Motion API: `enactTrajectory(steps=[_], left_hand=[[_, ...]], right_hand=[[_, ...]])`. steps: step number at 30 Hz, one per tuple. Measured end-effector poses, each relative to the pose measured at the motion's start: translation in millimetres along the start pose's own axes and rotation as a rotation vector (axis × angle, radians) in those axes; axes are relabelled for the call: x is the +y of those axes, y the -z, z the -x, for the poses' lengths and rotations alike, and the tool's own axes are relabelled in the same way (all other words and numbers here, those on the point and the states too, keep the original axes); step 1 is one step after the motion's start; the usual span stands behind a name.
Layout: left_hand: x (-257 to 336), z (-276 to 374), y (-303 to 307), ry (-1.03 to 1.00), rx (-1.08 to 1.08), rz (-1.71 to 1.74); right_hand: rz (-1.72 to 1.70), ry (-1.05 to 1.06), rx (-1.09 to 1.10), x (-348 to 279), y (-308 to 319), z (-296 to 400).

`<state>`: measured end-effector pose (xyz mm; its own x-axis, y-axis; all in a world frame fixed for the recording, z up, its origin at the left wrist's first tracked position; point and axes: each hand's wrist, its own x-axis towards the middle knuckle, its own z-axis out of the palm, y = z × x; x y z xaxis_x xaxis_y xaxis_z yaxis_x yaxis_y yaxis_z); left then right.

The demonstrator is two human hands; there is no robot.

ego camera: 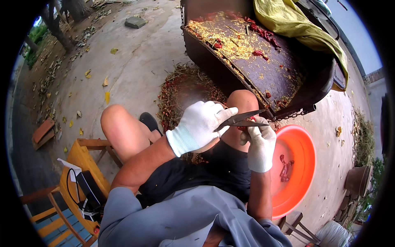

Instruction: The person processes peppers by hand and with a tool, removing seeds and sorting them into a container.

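Note:
My left hand [200,125], in a white knit glove, grips a pair of scissors [247,115]. The dark blades point right and stand apart; a brown handle loop shows partly below the glove. A dried red chili pepper [242,127] is pinched in my right hand [261,140], also gloved in white. Most of the pepper is hidden by the fingers and blades, so I cannot tell whether the blades touch it. Just right of that hand stands an orange plastic basin [296,185], with a few dark red chili pieces [286,168] on its bottom.
A metal cart bed [265,71] holds yellow seeds [237,40] and red chili scraps, with a yellow sack [296,21] over its side. Beyond my knees lies a heap of stalks [172,92]. A wooden chair [68,185] with a black device [91,188] is at left.

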<state>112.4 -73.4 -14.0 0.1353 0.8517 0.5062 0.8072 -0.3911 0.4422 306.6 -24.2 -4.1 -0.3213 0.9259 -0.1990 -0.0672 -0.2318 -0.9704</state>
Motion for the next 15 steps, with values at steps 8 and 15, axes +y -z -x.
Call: enactTrajectory(steps=[8,15], left_hand=[[-10,10,-19,-0.097,-0.086,-0.128],[-10,12,-24,-0.093,-0.118,-0.147]], right_hand=[[0.155,0.082,0.018,3,-9,5],[0.324,0.2,0.067,11,-11,6]])
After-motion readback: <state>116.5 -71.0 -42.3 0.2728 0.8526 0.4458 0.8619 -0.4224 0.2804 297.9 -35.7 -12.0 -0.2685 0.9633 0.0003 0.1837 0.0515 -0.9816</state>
